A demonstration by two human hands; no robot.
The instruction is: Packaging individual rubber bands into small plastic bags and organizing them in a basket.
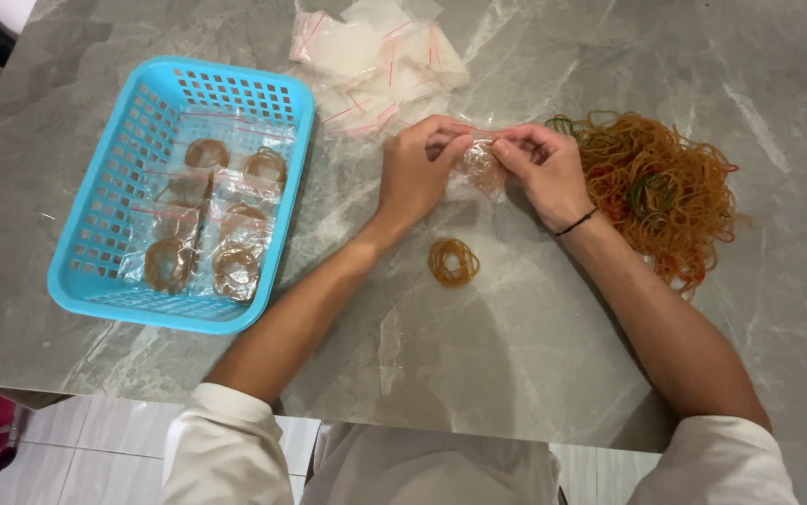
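Your left hand (415, 173) and right hand (546, 168) meet above middle of grey veined stone table (516, 355). Fingers of both pinched shut on top edge of small clear plastic zip bag (484, 166), crinkly, tan rubber bands bunched inside. Small loose coil of tan rubber bands (452, 262) lies flat just below. Tangled heap of orange, red, green rubber bands (665, 192) beside right wrist. Blue perforated plastic basket (104, 234) left, holding filled bags. Pile of empty clear bags (380, 61) beyond hands.
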